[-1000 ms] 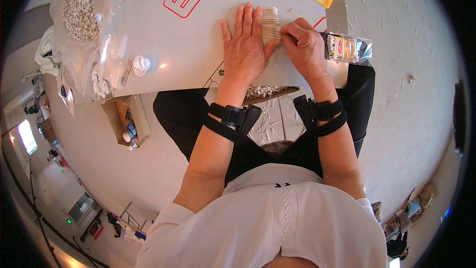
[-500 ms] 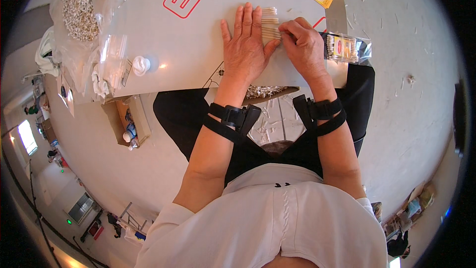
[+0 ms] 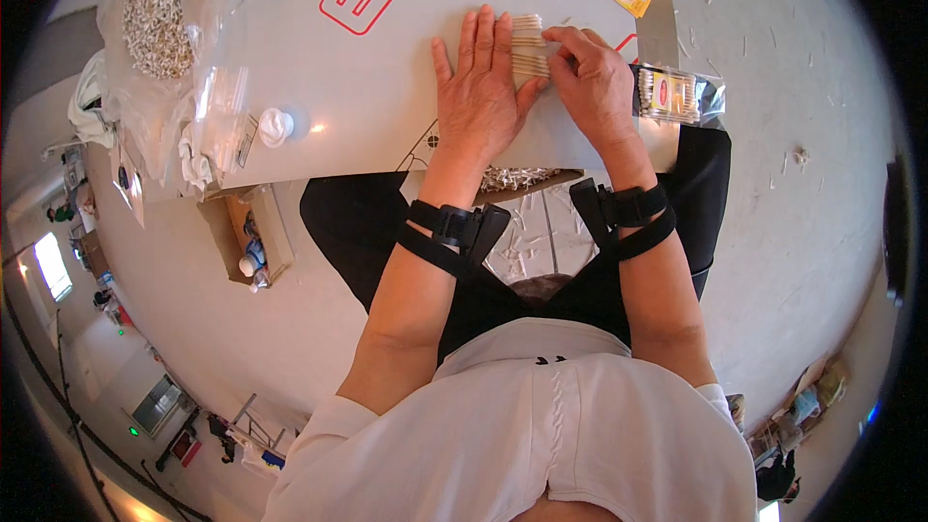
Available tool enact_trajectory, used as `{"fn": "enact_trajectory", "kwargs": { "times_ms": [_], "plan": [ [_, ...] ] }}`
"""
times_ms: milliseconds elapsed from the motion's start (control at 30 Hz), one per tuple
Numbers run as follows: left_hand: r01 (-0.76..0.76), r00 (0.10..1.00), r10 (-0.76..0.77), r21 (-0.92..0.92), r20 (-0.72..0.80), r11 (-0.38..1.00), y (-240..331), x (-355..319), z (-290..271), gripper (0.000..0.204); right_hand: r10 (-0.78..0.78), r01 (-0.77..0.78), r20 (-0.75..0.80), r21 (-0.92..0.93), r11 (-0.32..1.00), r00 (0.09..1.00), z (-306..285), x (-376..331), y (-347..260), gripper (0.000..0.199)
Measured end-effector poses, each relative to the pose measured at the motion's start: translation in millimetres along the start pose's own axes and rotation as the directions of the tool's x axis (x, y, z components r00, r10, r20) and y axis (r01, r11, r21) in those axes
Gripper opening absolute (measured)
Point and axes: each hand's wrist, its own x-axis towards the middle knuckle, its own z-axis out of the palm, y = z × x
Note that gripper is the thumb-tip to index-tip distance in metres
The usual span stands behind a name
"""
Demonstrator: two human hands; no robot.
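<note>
Not much has changed in the last second: our left hand still lies flat, fingers spread, pressing on the swabs on the board, and our right hand still pinches the row's right end. Looks like we're still squaring up the same batch. The hands hide most of the row, so we can't count them.

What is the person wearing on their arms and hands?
Both hands are bare, with no gloves: the left hand and the right hand. Each wrist carries a black strap band with a small black box on it and a second strap crossing below; the other band looks the same. White sleeves are pushed up past the elbows.
</note>
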Motion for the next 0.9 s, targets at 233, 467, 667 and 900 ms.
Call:
{"fn": "enact_trajectory", "kwargs": {
  "times_ms": [233,467,667,900],
  "plan": [
    [0.011,1.0,-0.01,-0.023,0.007,1.0,-0.7,-0.3,-0.6,0.079,0.004,-0.004,0.02,-0.002,1.0,1.0,1.8,3.4,1.0,0.02],
    [0.02,1.0,-0.02,-0.025,0.025,0.999,0.8,0.3,-2.0,0.079,-0.034,0.034,0.033,-0.003,0.999,0.999,1.7,17.5,0.5,0.021],
    [0.024,0.999,-0.024,-0.021,0.033,0.999,0.9,0.0,-2.7,0.08,-0.028,0.029,0.04,-0.023,0.999,0.999,3.3,18.3,0.2,0.019],
    [0.023,0.999,-0.022,-0.017,0.033,1.0,1.0,0.0,-1.8,0.08,-0.037,0.038,0.018,-0.029,0.999,0.999,4.8,18.4,1.2,0.013]
  ]
}}
